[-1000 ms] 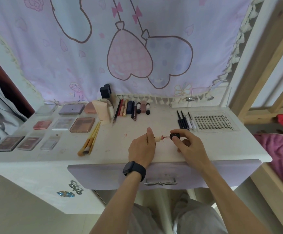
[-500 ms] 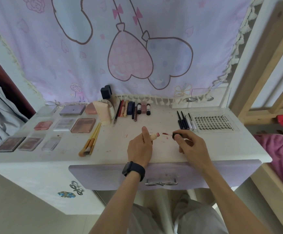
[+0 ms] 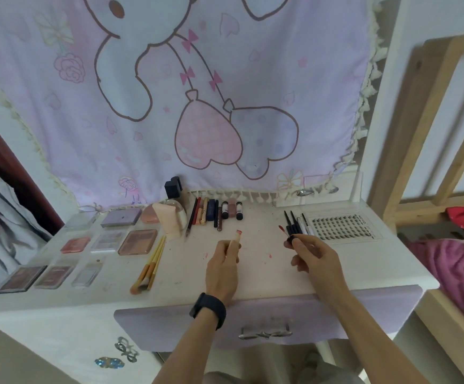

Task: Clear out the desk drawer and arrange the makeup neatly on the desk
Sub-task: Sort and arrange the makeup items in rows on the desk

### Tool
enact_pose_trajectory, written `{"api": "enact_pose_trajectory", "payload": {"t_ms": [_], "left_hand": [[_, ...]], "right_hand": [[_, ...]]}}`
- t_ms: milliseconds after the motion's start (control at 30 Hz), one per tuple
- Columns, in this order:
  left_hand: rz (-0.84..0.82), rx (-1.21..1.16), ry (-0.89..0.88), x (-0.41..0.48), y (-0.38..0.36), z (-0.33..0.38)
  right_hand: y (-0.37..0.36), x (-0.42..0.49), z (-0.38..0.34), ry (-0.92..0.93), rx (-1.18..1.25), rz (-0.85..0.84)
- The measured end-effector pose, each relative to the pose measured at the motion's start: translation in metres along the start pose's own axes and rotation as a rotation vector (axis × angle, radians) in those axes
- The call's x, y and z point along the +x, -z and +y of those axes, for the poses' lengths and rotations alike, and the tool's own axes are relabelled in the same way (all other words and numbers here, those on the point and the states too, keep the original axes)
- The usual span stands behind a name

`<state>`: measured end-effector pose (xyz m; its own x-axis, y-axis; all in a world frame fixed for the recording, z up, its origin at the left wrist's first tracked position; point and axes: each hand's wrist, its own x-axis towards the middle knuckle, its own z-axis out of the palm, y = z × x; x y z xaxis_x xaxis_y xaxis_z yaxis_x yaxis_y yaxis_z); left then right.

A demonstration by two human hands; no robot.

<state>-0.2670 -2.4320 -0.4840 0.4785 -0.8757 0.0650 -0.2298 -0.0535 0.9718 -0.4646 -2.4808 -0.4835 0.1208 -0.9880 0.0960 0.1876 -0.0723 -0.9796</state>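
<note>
Lip-gloss tube (image 3: 235, 239), uncapped, sits gripped in the left hand (image 3: 222, 270), the right hand (image 3: 315, 256) pinching the wand cap (image 3: 290, 239) apart to the tube's right; advisable: seat wand straight, sparing the desk (image 3: 266, 275) smears.

The lash tray (image 3: 344, 227) bears what reads as "XOYO" along its right edge; other labels are illegible.

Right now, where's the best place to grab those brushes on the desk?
Take the brushes mid-handle, coming from above with the grip across the bundle. They lie flat, side by side, bristles toward the desk's front edge, so the yellow handles offer a firm, clean hold.
</note>
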Motion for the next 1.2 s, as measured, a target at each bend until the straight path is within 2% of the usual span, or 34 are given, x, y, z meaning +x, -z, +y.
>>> {"api": "enact_pose_trajectory", "payload": {"t_ms": [67, 167, 267, 400, 533, 800, 967, 1033, 1200], "left_hand": [[-0.056, 0.023, 0.024, 0.004, 0.002, 0.005], [-0.116, 0.034, 0.052, 0.005, 0.002, 0.016], [-0.16, 0.093, 0.004, 0.002, -0.006, 0.025], [-0.199, 0.202, -0.129, -0.007, -0.041, 0.039], [-0.248, 0.231, -0.215, -0.015, -0.092, 0.046], [-0.214, 0.478, -0.185, -0.016, -0.147, 0.041], [-0.14, 0.632, -0.242, -0.014, -0.153, 0.037], [-0.143, 0.613, -0.238, -0.013, -0.153, 0.035], [-0.121, 0.552, -0.255, -0.012, -0.151, 0.028]], "right_hand": [[0.001, 0.004, -0.002, -0.08, 0.08, 0.004], [0.014, 0.004, -0.008, -0.235, 0.348, 0.029], [0.046, -0.001, -0.012, -0.304, 0.573, 0.07], [0.098, -0.003, -0.015, -0.284, 0.584, 0.114], [0.131, 0.004, -0.023, -0.176, 0.257, 0.07], [0.13, 0.013, -0.02, 0.024, -0.463, 0.141], [0.116, 0.02, -0.012, 0.134, -0.773, 0.108], [0.112, 0.02, -0.011, 0.18, -0.891, 0.1], [0.112, 0.019, -0.004, 0.198, -1.004, 0.162]]}}
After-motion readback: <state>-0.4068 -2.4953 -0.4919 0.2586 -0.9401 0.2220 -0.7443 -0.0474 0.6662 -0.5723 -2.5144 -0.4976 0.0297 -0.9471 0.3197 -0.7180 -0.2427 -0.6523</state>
